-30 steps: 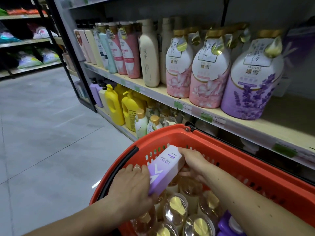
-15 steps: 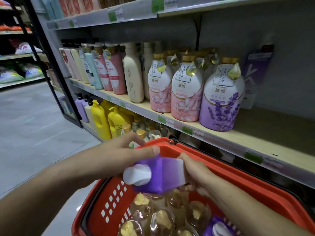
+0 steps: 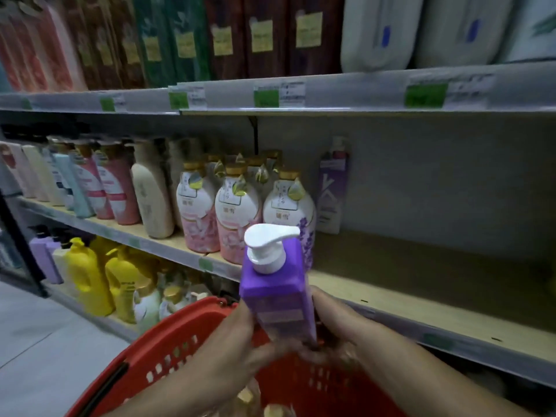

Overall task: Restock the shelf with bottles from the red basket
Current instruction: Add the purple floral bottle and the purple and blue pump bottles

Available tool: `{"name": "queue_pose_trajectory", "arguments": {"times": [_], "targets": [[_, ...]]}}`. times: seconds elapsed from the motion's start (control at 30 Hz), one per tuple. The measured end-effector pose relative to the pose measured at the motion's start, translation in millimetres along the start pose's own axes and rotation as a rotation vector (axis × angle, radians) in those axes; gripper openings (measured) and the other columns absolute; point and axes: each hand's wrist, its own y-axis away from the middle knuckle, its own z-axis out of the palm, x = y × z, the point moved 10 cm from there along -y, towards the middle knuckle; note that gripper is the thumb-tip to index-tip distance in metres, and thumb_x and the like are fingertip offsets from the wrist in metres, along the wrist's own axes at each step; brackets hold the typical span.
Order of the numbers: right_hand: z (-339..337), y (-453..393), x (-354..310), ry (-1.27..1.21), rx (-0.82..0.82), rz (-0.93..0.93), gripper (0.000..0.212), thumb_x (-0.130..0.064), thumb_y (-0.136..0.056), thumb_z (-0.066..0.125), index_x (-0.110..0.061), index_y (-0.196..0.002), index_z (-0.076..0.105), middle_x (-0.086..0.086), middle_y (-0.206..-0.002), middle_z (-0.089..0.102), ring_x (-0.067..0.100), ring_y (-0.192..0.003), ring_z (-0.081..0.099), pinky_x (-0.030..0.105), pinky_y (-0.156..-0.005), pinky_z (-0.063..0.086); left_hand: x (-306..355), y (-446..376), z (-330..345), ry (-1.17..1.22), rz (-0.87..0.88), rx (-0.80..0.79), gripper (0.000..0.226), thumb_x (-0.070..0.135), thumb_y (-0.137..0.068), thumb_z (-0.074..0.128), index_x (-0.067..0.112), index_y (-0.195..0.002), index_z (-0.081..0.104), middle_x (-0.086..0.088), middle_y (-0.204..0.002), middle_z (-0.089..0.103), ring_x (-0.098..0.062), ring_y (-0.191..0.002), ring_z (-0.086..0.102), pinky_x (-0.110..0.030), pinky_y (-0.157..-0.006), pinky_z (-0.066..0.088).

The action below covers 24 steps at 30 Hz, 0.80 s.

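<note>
Purple pump bottle (image 3: 278, 296), upright above red basket (image 3: 168, 350).
Base gripped between left hand (image 3: 237, 347) and right hand (image 3: 340, 329); white pump projects well above both.

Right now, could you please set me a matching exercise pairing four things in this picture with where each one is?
Things:
1. purple pump bottle
2. red basket
3. tall purple box
4. yellow jugs

Places:
A. on the lowest shelf, at the left
B. below both hands
C. upright at the back of the middle shelf, beside bare shelf board
D. held upright between the left hand and the right hand

Pairs: 1-D, 2-B, 3-C, 4-A
</note>
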Motion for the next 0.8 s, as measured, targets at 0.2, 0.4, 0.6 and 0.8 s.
{"name": "queue_pose_trajectory", "arguments": {"times": [0.2, 0.4, 0.6, 0.8], "targets": [[-41, 33, -17, 0.071, 0.125, -0.198, 0.084, -0.087, -0.088, 0.028, -0.023, -0.100, 0.080, 0.014, -0.100, 0.079, 0.030, -0.082, 0.072, 0.038, -0.068, 0.059, 4, -47, 21, 0.301, 0.049, 0.114, 0.059, 0.041, -0.080, 0.089, 0.029, -0.130, 0.060, 0.002, -0.120, 0.074, -0.013, -0.110, 0.071, -0.020, -0.089, 0.053], [-74, 97, -52, 0.381, 0.286, -0.782, 0.068, -0.093, -0.083, 0.027, -0.054, -0.133, 0.051, -0.027, -0.131, 0.063, -0.004, -0.124, 0.058, 0.038, -0.106, 0.049, 14, -72, 49, 0.397, 0.041, 0.006, 0.057, 0.041, -0.088, 0.080, 0.025, -0.136, 0.052, 0.003, -0.125, 0.071, -0.016, -0.118, 0.067, -0.028, -0.094, 0.054], [-103, 104, -95, 0.431, 0.383, -0.937, 0.077, -0.076, -0.075, 0.071, -0.043, -0.140, 0.045, -0.027, -0.122, 0.068, -0.010, -0.110, 0.064, 0.025, -0.091, 0.052, 25, -103, 83, 0.383, 0.014, -0.052, 0.057, 0.039, -0.090, 0.078, 0.030, -0.138, 0.049, 0.002, -0.126, 0.070, -0.018, -0.118, 0.068, -0.042, -0.098, 0.057], [-155, 93, -122, 0.266, 0.352, -0.905, 0.065, -0.069, -0.069, 0.081, -0.039, -0.123, 0.059, -0.015, -0.113, 0.074, 0.005, -0.102, 0.072, 0.030, -0.079, 0.062, 40, -143, 94, 0.354, -0.011, -0.032, 0.071, 0.070, -0.073, 0.079, 0.040, -0.132, 0.054, 0.014, -0.120, 0.073, -0.004, -0.112, 0.069, -0.041, -0.099, 0.056]]}}
